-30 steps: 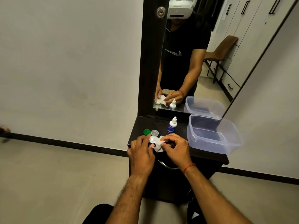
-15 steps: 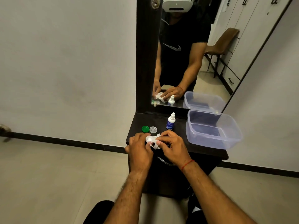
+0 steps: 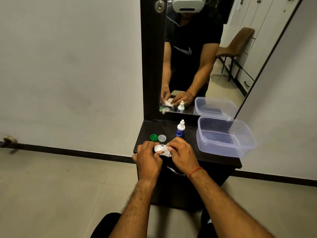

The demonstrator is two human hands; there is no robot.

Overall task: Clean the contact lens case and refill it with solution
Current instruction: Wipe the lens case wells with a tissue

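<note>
While both hands are busy just in front of the small blue solution bottle with the white cap (image 3: pixel 180 129), the tiny whitish plastic lens case (image 3: pixel 158 148) sits between them, half wrapped in crumpled white tissue (image 3: pixel 165 152). The left hand (image 3: pixel 147 158) has its fingers curled round the case, and the right hand (image 3: pixel 181 155) pinches the tissue. Looks light, stiff and probably slick, so I'd grip the rim.

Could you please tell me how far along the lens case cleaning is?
Done: both caps are off, the green cap and clear cap lying on the table. In hand: the left hand holds what looks like the case while the right hand presses a tissue to it. Left: refilling and recapping; the bottle stands capped, untouched.
</note>
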